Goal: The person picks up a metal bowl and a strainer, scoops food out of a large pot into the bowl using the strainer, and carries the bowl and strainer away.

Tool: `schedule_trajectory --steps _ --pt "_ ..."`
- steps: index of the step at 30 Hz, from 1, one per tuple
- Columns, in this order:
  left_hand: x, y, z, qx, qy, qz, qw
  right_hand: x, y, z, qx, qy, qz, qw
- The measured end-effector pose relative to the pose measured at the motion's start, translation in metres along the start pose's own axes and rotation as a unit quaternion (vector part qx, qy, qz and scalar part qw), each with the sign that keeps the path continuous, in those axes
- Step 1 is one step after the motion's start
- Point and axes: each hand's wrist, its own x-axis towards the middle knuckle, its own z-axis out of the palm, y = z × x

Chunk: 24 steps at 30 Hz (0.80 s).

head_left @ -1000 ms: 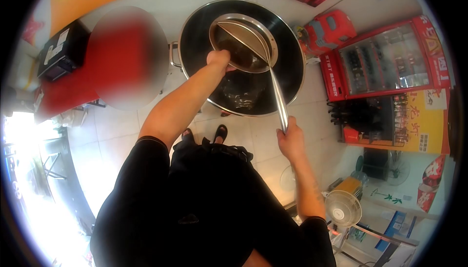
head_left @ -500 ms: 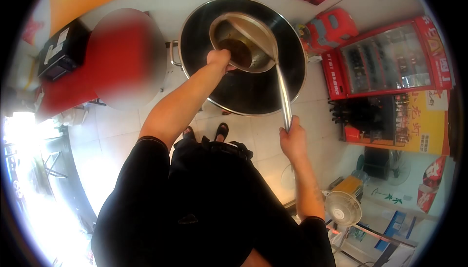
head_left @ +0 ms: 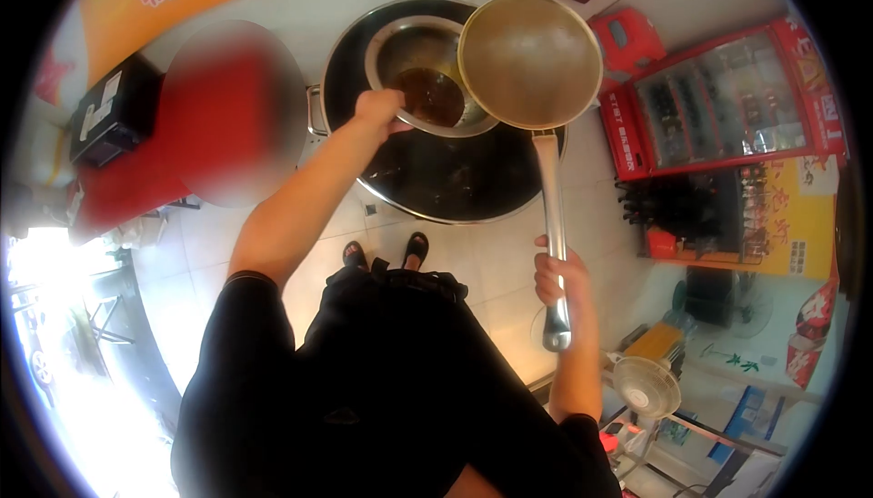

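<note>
My left hand (head_left: 380, 109) is closed on the near rim of a metal bowl (head_left: 389, 54), with the thumb over the edge. Dark brown liquid (head_left: 432, 98) lies in the bowl's lower part. My right hand (head_left: 562, 278) grips the long metal handle of a round fine-mesh strainer (head_left: 530, 61). The strainer's mesh faces me and covers the bowl's right edge and part of a big round pot (head_left: 455, 221). The bowl is over this pot, which holds dark liquid. Whether bowl and strainer touch cannot be told.
Left of the pot stands a red-topped table (head_left: 136, 184) with a black box (head_left: 118, 107) and a blurred round patch. To the right are a red glass-door fridge (head_left: 627, 134), dark bottles (head_left: 668, 211) and a fan (head_left: 646, 389). My feet are on the tiled floor (head_left: 491, 293).
The strainer has come out of the bowl to the right, its mesh turned toward me. My right hand has shifted slightly down and right. The bowl has moved a little left.
</note>
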Motion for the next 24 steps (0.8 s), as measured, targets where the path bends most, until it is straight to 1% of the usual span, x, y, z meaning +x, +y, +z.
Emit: schedule_trajectory --steps 1,2,4,5,6,7,8,9,10,11,12,13,14,16,17,18,19,20,22,24 --pt "-0.003 0.007 -0.006 0.006 0.001 0.006 1.000 -0.004 0.004 -0.014 0.056 -0.048 -0.004 0.997" --pt "-0.003 0.015 -0.013 0.007 -0.007 -0.007 1.000 -0.007 0.007 -0.026 0.060 -0.045 -0.002 0.997" --pt "-0.016 0.032 -0.026 -0.010 0.004 0.002 1.000 -0.012 0.011 -0.043 0.168 -0.187 -0.017 0.968" --pt "-0.022 0.040 -0.035 0.003 0.002 0.004 1.000 -0.014 0.009 -0.050 0.136 -0.186 -0.040 0.972" --pt "-0.028 0.049 -0.045 0.017 -0.001 0.006 1.000 -0.016 0.006 -0.048 0.142 -0.181 -0.039 0.972" --pt "-0.038 0.060 -0.054 0.028 0.002 0.003 1.000 -0.019 -0.003 -0.043 0.042 -0.086 -0.055 0.994" --pt "-0.047 0.070 -0.062 0.038 0.005 0.002 0.999 -0.020 -0.015 -0.039 -0.061 0.010 -0.070 0.996" --pt "-0.049 0.077 -0.078 0.051 -0.002 0.001 0.999 -0.017 -0.027 -0.035 -0.115 0.044 -0.072 0.990" --pt "-0.053 0.082 -0.090 0.063 -0.007 0.000 0.998 -0.013 -0.039 -0.028 -0.191 0.102 -0.060 0.974" --pt "-0.063 0.084 -0.094 0.047 0.009 0.012 0.999 -0.002 -0.045 -0.034 -0.261 0.131 -0.060 0.955" --pt "-0.077 0.087 -0.097 0.031 0.025 0.026 0.999 0.012 -0.051 -0.041 -0.329 0.158 -0.060 0.929" --pt "-0.092 0.092 -0.095 0.008 0.036 0.032 0.999 0.030 -0.060 -0.047 -0.416 0.164 -0.038 0.894" --pt "-0.091 0.089 -0.109 0.004 0.042 0.031 0.999 0.052 -0.070 -0.050 -0.498 0.167 -0.017 0.850" --pt "-0.091 0.085 -0.137 0.020 0.032 0.022 0.999 0.100 -0.086 -0.040 -0.639 0.160 -0.007 0.753" --pt "-0.095 0.081 -0.140 0.023 0.032 0.019 0.999 0.141 -0.080 -0.064 -0.724 0.128 -0.109 0.669" --pt "-0.100 0.076 -0.143 0.009 0.055 0.029 0.998 0.182 -0.073 -0.089 -0.790 0.093 -0.208 0.569" --pt "-0.103 0.072 -0.144 -0.005 0.079 0.038 0.996 0.213 -0.081 -0.075 -0.814 0.090 -0.165 0.550" --pt "-0.110 0.069 -0.142 -0.004 0.080 0.033 0.996 0.245 -0.084 -0.055 -0.836 0.084 -0.122 0.529" --pt "-0.125 0.065 -0.132 -0.035 0.127 0.029 0.991 0.305 -0.082 -0.035 -0.869 0.055 -0.129 0.475" --pt "-0.130 0.056 -0.133 -0.042 0.154 0.026 0.987 0.371 -0.074 -0.024 -0.863 0.061 -0.135 0.484"
